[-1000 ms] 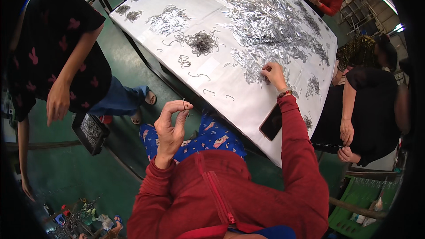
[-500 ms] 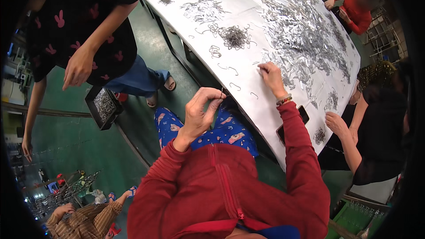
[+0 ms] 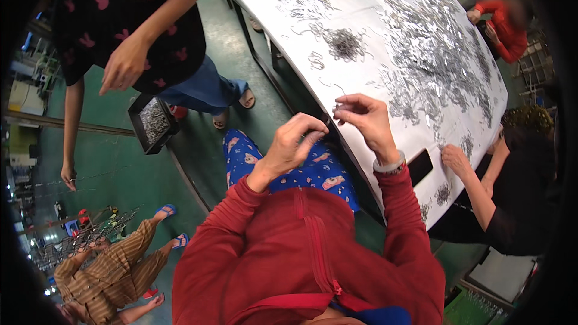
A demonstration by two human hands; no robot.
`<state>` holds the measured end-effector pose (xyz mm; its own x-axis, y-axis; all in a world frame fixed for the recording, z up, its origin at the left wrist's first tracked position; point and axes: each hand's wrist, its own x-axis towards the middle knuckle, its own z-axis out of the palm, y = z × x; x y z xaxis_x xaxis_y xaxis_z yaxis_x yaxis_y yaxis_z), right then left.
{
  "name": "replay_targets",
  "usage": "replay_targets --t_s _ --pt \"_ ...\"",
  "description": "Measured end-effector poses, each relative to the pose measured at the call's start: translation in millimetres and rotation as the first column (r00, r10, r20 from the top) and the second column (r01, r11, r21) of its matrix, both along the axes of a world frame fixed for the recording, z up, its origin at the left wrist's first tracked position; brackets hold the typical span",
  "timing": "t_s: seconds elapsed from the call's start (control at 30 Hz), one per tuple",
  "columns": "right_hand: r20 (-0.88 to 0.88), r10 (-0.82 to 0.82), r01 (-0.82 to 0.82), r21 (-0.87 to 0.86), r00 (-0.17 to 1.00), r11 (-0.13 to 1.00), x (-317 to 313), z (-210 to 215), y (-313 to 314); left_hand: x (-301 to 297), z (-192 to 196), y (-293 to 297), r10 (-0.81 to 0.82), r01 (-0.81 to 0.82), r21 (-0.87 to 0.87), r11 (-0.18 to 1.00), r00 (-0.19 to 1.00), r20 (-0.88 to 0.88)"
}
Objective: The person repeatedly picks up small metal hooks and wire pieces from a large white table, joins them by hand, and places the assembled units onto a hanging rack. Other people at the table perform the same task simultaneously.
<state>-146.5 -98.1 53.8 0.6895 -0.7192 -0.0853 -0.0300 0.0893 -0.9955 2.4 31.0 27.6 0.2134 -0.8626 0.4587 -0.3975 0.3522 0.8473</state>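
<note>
My left hand [image 3: 296, 143] is beside the near table edge, thumb and index finger pinched together. Whatever lies between those fingertips is too small to make out. Close to it, over the edge of the white table [image 3: 370, 162], my right hand [image 3: 367, 121] also has its fingertips together. A tiny piece may be in them, but I cannot tell its kind. The two sets of fingertips are slightly apart. Just beyond lie a few thin bent wire hooks [image 3: 339, 88]. A tangled heap of dark wire hooks [image 3: 346, 45] sits farther off, and a wide spread of shiny flat metal pieces [image 3: 430, 48] covers the middle.
A black phone [image 3: 420, 167] lies by my right wrist. At left stands a person in a black patterned shirt [image 3: 132, 18], near a black crate [image 3: 158, 125] of small metal pieces. Another person's hand [image 3: 456, 160] rests on the table at right. Someone in striped clothes [image 3: 114, 271] is at lower left.
My right hand has drawn back from the metal pieces on the table toward my left hand. The left has moved slightly right; the dark wire in its pinch no longer shows clearly.
</note>
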Motion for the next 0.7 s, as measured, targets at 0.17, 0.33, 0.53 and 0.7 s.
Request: replay_targets --t_s 0.17,0.33,0.53,0.7 --pt "0.065 -0.08 0.069 0.164 0.995 0.984 8 13 22 -2 -1 -5 -0.003 0.003 0.029 1.0 1.0 0.009" --pt "0.007 -0.238 0.238 0.041 0.971 0.971 5 8 33 -5 -3 -10 0.017 -0.015 -0.029 0.999 0.997 0.078" --pt "0.051 -0.285 0.283 0.044 0.957 0.958 7 -2 35 -8 -4 -14 0.041 -0.04 -0.009 0.999 0.997 0.069" --pt "0.147 -0.313 0.278 0.215 0.938 0.936 13 -5 30 -7 -2 -21 0.019 -0.021 0.016 1.0 0.994 0.109"
